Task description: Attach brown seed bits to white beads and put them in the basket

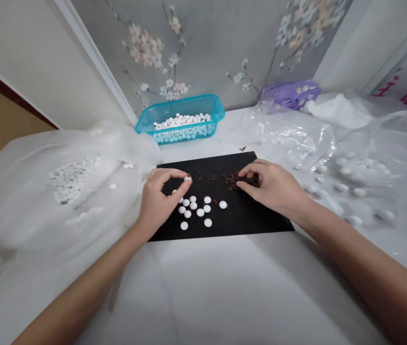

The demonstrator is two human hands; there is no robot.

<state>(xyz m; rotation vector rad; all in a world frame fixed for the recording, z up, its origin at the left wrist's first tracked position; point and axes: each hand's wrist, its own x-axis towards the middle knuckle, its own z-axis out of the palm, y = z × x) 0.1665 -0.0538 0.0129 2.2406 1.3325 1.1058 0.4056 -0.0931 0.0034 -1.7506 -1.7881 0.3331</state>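
Note:
On the black mat, several small white domed discs lie loose, some with reddish-brown bits at their edges. My left hand is closed in a pinch on one white domed disc, and a brown bit shows at its top. My right hand rests at a scattered pile of tiny reddish-brown pieces. Its thumb and index fingertips are apart beside the pile, with no held piece that I can make out. The other right fingers curl under and are partly hidden.
Behind the mat stands a blue plastic basket with many white pieces. Clear plastic bags holding white discs lie left and right. A purple package sits at the back right, by the flowered wall.

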